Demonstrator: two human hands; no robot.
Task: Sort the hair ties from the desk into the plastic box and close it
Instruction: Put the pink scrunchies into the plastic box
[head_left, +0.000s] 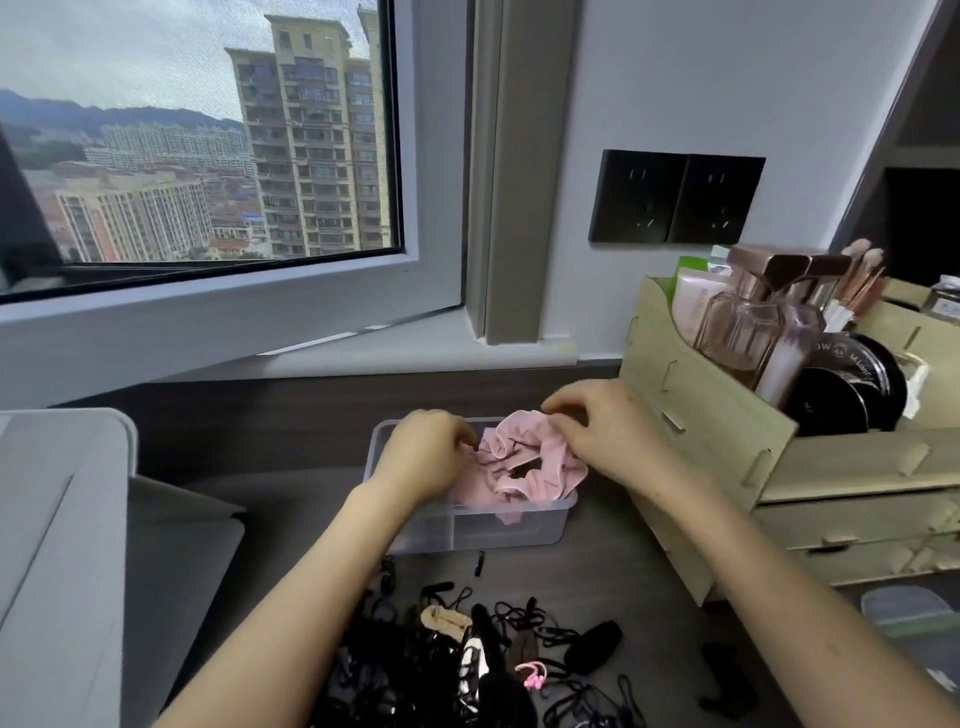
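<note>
Both sets of fingers are curled into the pink scrunchie (530, 462). The left hand (431, 452) grips its left folds and the right hand (602, 436) pinches its far edge. I'd guess it takes 2 hands because the bulky fabric needs tucking down into the clear plastic box (441, 530). A heap of dark hair ties (467, 649) lies on the desk (613, 571), just in front of the box.

Soft daylight from window (197, 156), dim desk (597, 582), blurred, warped edges
</note>
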